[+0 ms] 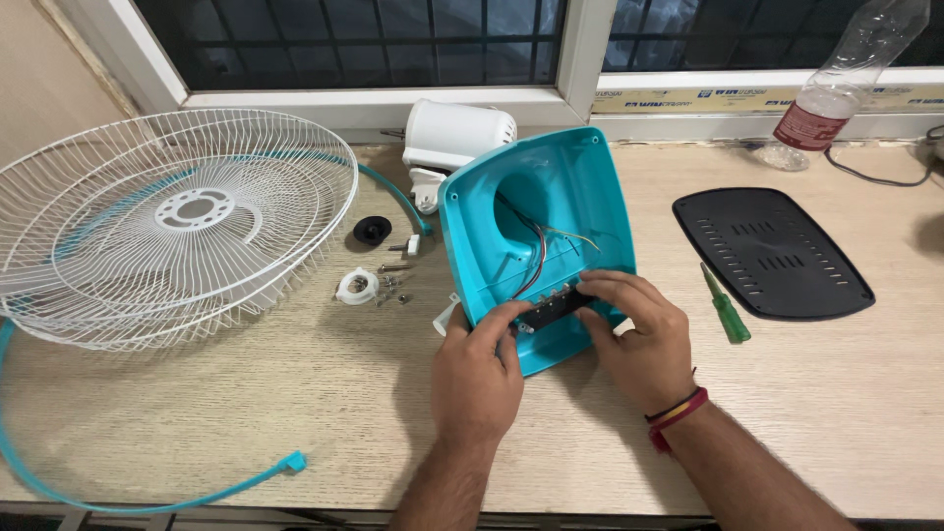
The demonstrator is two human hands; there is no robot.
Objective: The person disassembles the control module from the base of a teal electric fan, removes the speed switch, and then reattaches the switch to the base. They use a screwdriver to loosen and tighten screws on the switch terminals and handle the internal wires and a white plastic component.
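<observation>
A teal plastic fan base shell [570, 187] lies upside down at the middle of the wooden table, its hollow inside facing me with coloured wires [539, 258] running down it. At its near end sits a small black switch block [554, 307]. My left hand [479, 369] pinches the left end of that block with thumb and fingers. My right hand [639, 339] holds the block's right end, fingers curled over the shell's rim. A white motor housing [454, 138] stands just behind the shell.
Stacked white wire fan guards [167, 221] fill the left of the table, with a teal ring strip [147, 497] trailing to the front edge. Screws and a white nut [357, 285] lie beside a black knob [372, 230]. A green screwdriver [726, 307], black base plate [772, 253] and plastic bottle [846, 74] sit right.
</observation>
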